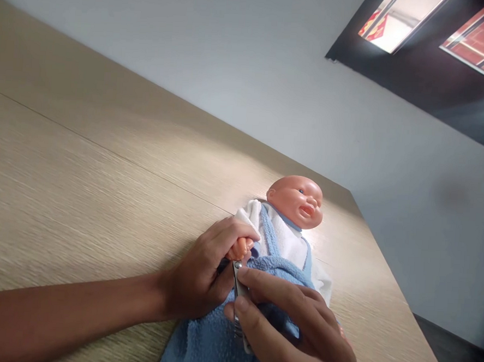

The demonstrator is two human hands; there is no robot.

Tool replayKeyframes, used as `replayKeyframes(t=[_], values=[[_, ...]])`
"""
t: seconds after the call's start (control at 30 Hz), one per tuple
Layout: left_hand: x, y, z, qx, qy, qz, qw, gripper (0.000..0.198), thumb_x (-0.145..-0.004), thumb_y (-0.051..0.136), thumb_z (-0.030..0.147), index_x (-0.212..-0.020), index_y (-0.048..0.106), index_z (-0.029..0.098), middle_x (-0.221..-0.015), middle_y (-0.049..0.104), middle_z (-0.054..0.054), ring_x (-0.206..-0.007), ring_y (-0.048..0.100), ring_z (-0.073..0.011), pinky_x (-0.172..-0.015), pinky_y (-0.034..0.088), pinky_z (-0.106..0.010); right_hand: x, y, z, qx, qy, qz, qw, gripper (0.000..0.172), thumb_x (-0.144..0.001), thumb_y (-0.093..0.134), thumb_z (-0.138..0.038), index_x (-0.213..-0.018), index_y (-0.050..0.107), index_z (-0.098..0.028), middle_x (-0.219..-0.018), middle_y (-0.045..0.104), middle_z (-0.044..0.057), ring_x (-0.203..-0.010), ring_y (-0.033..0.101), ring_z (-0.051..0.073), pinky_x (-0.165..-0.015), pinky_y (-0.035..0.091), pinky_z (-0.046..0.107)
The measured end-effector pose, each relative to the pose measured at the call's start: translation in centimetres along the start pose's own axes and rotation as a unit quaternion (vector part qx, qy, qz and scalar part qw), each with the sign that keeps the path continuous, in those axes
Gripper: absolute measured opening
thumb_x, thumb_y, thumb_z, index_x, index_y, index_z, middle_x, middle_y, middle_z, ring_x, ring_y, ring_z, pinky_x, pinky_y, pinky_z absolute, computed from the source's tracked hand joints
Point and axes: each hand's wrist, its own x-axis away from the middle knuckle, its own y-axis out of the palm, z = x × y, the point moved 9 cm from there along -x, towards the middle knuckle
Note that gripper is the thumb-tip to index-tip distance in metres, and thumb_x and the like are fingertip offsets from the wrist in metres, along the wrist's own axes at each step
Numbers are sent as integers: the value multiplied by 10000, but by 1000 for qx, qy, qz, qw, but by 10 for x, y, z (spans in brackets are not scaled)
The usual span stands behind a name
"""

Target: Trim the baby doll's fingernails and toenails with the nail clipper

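Observation:
A baby doll [292, 201] in a white top and blue fleece overalls lies on its back on the wooden table. My left hand [206, 263] is closed around the doll's hand [240, 248], whose small orange-pink fingers show between my thumb and fingers. Between the thumb and fingers of my right hand [294, 326] is a metal nail clipper [239, 284]. Its top end points at the doll's fingers, very close to them; whether it touches them I cannot tell. The doll's lower body is partly hidden behind my right hand.
The light wooden table [102, 194] stretches left, with a seam running across it. Its right edge slopes down past the doll. Behind stands a pale wall [217, 54], with a dark-framed window [414, 49] at the upper right.

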Motion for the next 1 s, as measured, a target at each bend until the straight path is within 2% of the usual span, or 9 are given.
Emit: replayKeyframes(t=[0.13,0.23,0.4,0.53,0.57,0.63,0.73,0.87,1.0], values=[[1,0,-1,-6,-1,0,1000,306,-912,516,99,-1199,569,190,-981,620,-54,-885,582,-178,-855,530,-351,-4,5,-5,-16,-25,-25,999,365,-890,488,-1,-1101,665,-240,-1195,692,12,-879,711,127,-739,596,264],[1,0,0,-12,-1,-2,1000,286,-936,497,119,-1205,568,189,-1051,641,-79,-924,596,-190,-859,539,-356,-17,-2,-11,-13,-41,-5,999,320,-919,448,-17,-983,673,-236,-1044,736,8,-784,722,127,-654,595,247],[1,0,-1,-12,-3,-5,1000,293,-932,510,114,-1209,568,189,-1023,635,-61,-887,593,-167,-854,540,-327,-31,6,-22,11,-81,-95,992,354,-896,422,23,-920,673,-226,-938,760,-7,-686,713,110,-638,601,216],[0,-1,2,-13,-5,-2,1000,305,-907,523,94,-1195,577,178,-1021,638,-57,-871,593,-155,-848,534,-317,-13,0,-10,-29,-51,-27,998,297,-970,435,-69,-1093,659,-221,-1051,739,21,-828,727,129,-693,607,247],[0,-1,3,-13,-3,-2,1000,304,-902,525,97,-1192,578,173,-1023,640,-61,-877,595,-159,-851,532,-322,-6,-1,-4,-42,-31,-3,999,230,-978,497,-124,-1108,660,-223,-1099,729,27,-892,725,140,-738,617,251],[-1,0,4,-12,-3,-2,1000,314,-893,526,107,-1197,572,170,-1029,639,-68,-902,599,-171,-854,532,-335,7,-2,9,-71,6,41,997,232,-948,588,-149,-1158,646,-227,-1145,719,28,-927,721,148,-739,630,252],[0,1,3,4,-5,-7,1000,389,-901,511,114,-1283,522,184,-1102,623,-78,-908,607,-167,-855,543,-337,17,5,18,-110,30,42,993,327,-904,644,-122,-1214,624,-224,-1192,704,33,-977,717,165,-756,644,272],[3,1,1,30,6,1,1000,451,-958,493,123,-1396,433,210,-1247,591,-92,-1018,615,-160,-935,540,-319,17,4,18,-130,26,51,990,347,-892,650,-108,-1220,624,-218,-1219,691,46,-1008,715,182,-770,646,292],[3,-1,2,30,5,21,999,449,-951,520,76,-1383,474,191,-1277,583,-92,-1098,607,-162,-981,539,-291,15,6,16,-119,34,40,991,353,-896,651,-104,-1227,620,-222,-1227,688,42,-1029,711,177,-813,632,284]])
